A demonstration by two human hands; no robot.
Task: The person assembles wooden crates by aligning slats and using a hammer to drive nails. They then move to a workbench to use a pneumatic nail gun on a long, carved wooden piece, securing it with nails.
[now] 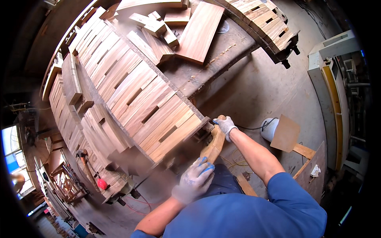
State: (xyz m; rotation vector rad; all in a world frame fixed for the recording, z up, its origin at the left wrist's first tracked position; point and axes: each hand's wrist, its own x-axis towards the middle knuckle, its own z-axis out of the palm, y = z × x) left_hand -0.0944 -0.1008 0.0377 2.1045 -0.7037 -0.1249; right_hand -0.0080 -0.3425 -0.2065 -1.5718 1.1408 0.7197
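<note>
A pale, curved wooden piece (214,144) slants in front of my body, close to the near corner of a long panel of glued wooden strips (139,95). My right hand (228,127), in a whitish work glove with blue patches, is closed round its upper end. Lower down, my left hand (194,180) wears a similar glove and has its fingers pressed together against the piece's lower end. The underside of that grip is hidden. Dark slots run between the strips of the panel, and a dark metal edge borders it.
Loose boards and blocks (200,31) lie on a brown tabletop (186,77) beyond the panel. A hammer (85,164) and a red bulb-shaped thing (102,184) rest at left. On the right stand a white bucket (270,129), a brown board (285,133) and a grey machine (323,87).
</note>
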